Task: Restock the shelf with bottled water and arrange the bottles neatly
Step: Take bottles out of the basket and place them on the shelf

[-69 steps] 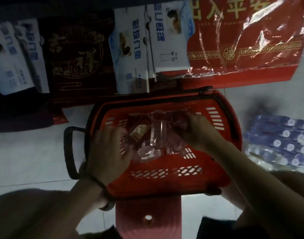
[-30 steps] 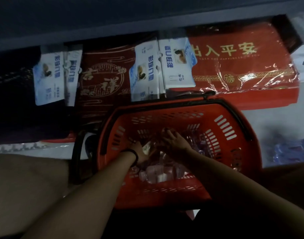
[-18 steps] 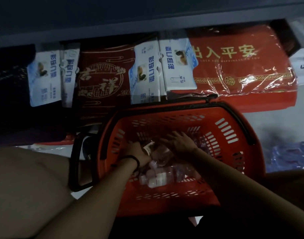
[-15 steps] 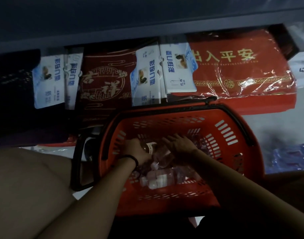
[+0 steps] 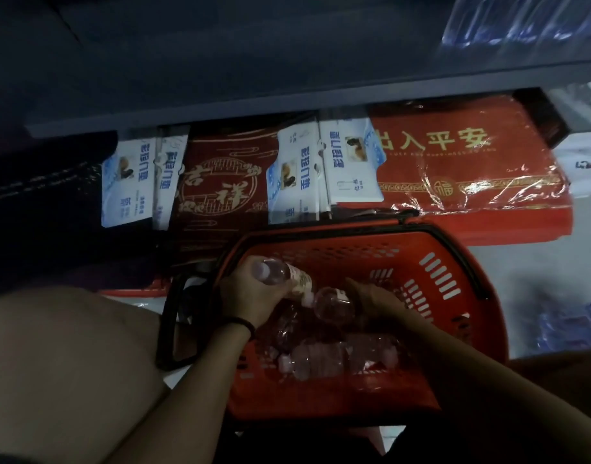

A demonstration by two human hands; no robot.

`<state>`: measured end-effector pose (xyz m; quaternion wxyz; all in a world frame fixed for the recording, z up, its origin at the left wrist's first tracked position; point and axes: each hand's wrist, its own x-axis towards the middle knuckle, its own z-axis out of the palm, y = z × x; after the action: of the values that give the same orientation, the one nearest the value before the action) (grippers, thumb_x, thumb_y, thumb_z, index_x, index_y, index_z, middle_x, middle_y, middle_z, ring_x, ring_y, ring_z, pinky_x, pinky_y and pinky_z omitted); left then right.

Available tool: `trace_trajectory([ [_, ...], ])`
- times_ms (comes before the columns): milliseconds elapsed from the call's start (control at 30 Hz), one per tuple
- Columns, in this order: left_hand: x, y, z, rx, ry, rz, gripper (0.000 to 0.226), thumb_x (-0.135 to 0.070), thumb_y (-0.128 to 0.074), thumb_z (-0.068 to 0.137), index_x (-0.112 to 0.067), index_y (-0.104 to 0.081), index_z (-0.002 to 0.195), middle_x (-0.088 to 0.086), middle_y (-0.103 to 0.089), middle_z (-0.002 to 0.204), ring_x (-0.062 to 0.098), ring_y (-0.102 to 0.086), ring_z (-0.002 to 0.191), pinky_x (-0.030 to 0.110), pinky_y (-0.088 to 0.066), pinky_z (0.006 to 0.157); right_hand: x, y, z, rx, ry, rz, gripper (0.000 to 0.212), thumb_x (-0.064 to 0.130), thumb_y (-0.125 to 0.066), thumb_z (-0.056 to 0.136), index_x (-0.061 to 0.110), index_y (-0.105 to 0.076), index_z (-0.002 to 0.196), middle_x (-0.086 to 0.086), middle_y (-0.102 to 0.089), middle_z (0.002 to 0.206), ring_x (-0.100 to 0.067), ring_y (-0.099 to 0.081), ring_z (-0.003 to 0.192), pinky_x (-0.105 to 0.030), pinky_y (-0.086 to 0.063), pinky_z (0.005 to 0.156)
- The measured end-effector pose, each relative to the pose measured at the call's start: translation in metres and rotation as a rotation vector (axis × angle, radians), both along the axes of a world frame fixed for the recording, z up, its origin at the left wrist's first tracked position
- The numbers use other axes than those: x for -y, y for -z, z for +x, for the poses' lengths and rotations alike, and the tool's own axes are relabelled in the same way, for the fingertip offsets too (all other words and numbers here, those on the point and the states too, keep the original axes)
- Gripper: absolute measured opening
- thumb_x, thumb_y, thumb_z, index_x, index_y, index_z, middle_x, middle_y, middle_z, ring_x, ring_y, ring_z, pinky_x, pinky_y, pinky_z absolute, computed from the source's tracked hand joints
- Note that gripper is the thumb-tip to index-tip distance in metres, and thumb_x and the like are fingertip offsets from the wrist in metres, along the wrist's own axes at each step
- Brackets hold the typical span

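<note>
At centre frame the left hand (image 5: 250, 291) is now lifting a bottle (image 5: 280, 273) clear of the basket (image 5: 431, 276), its grip wrapping round the bottle's body; half a second ago both hands were still rummaging low in the pile. The right hand (image 5: 371, 296) is curling its grip over a second bottle (image 5: 332, 308). Restocking is likely getting under way, with the shelf (image 5: 187, 110) waiting across the upper frame and spare bottles (image 5: 314, 360) lying lower in the basket.
</note>
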<state>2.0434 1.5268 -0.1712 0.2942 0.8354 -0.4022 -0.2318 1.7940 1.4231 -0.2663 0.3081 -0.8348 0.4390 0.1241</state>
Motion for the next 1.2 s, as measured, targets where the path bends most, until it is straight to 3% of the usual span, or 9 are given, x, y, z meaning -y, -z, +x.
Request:
trace_trajectory([
  [200, 0.014, -0.029, -0.014, -0.264, -0.231, -0.233, 0.026, -0.045, -0.086, 0.067, -0.029, -0.074, 0.083, -0.008, -0.076, 0.08, 0.009, -0.073, 0.08, 0.03, -0.058, 0.075, -0.016, -0.057, 0.007, 0.676, 0.575, 0.235, 0.061, 0.038, -0.093, 0.075, 0.024, -0.063, 0.126, 0.005, -0.077, 0.117, -0.024, -0.074, 0.113, -0.034, -0.06, 0.092],
  [367, 0.03, -0.067, -0.006, -0.843, -0.423, -0.504, 0.004, -0.016, -0.077, 0.09, -0.018, -0.076, 0.086, 0.005, -0.079, 0.084, 0.032, -0.078, 0.084, 0.037, -0.061, 0.065, -0.008, -0.13, 0.03, 0.984, 0.695, 0.393, 0.056, 0.032, -0.084, 0.09, 0.027, -0.051, 0.136, 0.004, -0.073, 0.122, -0.012, -0.074, 0.108, -0.024, -0.062, 0.074],
  [533, 0.057, -0.11, -0.011, -1.37, -0.517, -0.531, 0.085, -0.072, -0.078, 0.068, -0.013, -0.066, 0.127, 0.017, -0.076, 0.114, 0.033, -0.078, 0.088, 0.054, -0.062, 0.086, -0.003, -0.181, 0.054, 1.177, 0.808, 0.573, 0.022, 0.02, -0.074, 0.096, 0.026, -0.059, 0.112, -0.002, -0.072, 0.107, -0.021, -0.077, 0.087, -0.031, -0.06, 0.07],
  [600, 0.065, -0.126, -0.012, -1.469, -0.477, -0.527, 0.106, -0.081, -0.08, 0.057, -0.016, -0.06, 0.138, 0.019, -0.073, 0.122, 0.038, -0.076, 0.096, 0.06, -0.055, 0.099, -0.005, -0.195, 0.065, 1.184, 0.77, 0.637, 0.044, 0.04, -0.079, 0.09, 0.016, -0.063, 0.123, -0.013, -0.075, 0.118, -0.034, -0.077, 0.101, -0.046, -0.062, 0.084],
  [667, 0.066, -0.142, -0.008, -1.49, -0.388, -0.48, 0.109, -0.079, -0.085, 0.051, -0.016, -0.061, 0.136, 0.017, -0.075, 0.119, 0.037, -0.075, 0.102, 0.058, -0.051, 0.107, -0.003, -0.206, 0.068, 1.177, 0.714, 0.675, 0.057, 0.05, -0.073, 0.092, 0.011, -0.063, 0.133, -0.018, -0.074, 0.127, -0.04, -0.075, 0.112, -0.053, -0.061, 0.093],
  [767, 0.06, -0.165, 0.007, -1.395, -0.23, -0.479, 0.04, -0.039, -0.082, 0.078, -0.018, -0.066, 0.109, 0.012, -0.073, 0.097, 0.032, -0.071, 0.091, 0.05, -0.052, 0.098, 0.01, -0.225, 0.062, 1.186, 0.74, 0.73, 0.052, 0.045, -0.065, 0.097, 0.011, -0.058, 0.136, -0.02, -0.075, 0.123, -0.04, -0.076, 0.106, -0.049, -0.065, 0.079],
  [867, 0.052, -0.183, 0.026, -1.351, -0.1, -0.42, 0.046, -0.005, -0.075, 0.07, -0.01, -0.062, 0.114, 0.018, -0.066, 0.105, 0.03, -0.066, 0.091, 0.048, -0.053, 0.093, 0.021, -0.257, 0.057, 1.186, 0.649, 0.639, 0.071, 0.027, -0.085, 0.082, 0.016, -0.046, 0.14, -0.017, -0.073, 0.123, -0.03, -0.08, 0.094, -0.045, -0.065, 0.071],
  [967, 0.047, -0.2, 0.026, -1.181, 0.038, -0.454, 0.063, -0.014, -0.087, 0.078, -0.017, -0.062, 0.135, 0.02, -0.067, 0.132, 0.037, -0.07, 0.113, 0.052, -0.055, 0.101, 0.025, -0.295, 0.059, 1.217, 0.584, 0.546, 0.062, 0.003, -0.082, 0.083, 0.021, -0.048, 0.132, -0.014, -0.073, 0.12, -0.022, -0.081, 0.084, -0.031, -0.062, 0.057],
  [1200, 0.048, -0.277, 0.011, -0.922, 0.028, -0.652, 0.06, -0.052, -0.088, 0.078, -0.059, -0.05, 0.123, 0.006, -0.061, 0.138, 0.038, -0.068, 0.12, 0.063, -0.06, 0.089, 0.019, -0.394, 0.082, 1.356, 0.415, 0.33, 0.036, 0.003, -0.08, 0.088, 0.009, -0.07, 0.121, -0.015, -0.078, 0.105, -0.035, -0.078, 0.092, -0.044, -0.065, 0.075],
])
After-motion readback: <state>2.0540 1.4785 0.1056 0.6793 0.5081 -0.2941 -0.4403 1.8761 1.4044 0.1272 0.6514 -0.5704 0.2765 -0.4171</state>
